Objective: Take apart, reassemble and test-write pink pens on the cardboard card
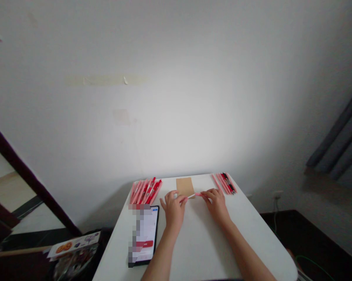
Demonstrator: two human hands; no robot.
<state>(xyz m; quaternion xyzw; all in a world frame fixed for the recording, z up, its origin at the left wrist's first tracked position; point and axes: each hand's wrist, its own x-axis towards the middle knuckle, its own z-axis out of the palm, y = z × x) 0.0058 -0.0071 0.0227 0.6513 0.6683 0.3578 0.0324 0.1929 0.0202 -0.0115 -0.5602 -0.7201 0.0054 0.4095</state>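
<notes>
Over the white table (203,242), my left hand (175,208) pinches one end of a slim pink pen (191,196). A thin white stretch of it shows between my two hands. My right hand (216,203) has its fingers closed on the pink part at the other end. Whether the two pink parts are joined or separate is too small to tell. Just behind the fingers lies a tan square of card or paper (185,185). A pile of pink and red pens (145,191) is left of my left hand, and another group of pens (226,183) lies beyond my right hand.
A phone (146,236) with a lit, partly blurred screen lies left of my left forearm. The table's back edge is against a pale wall (176,97). A box or bag with a printed strip (76,246) stands on the lower left, and a grey curtain (340,136) hangs at the right.
</notes>
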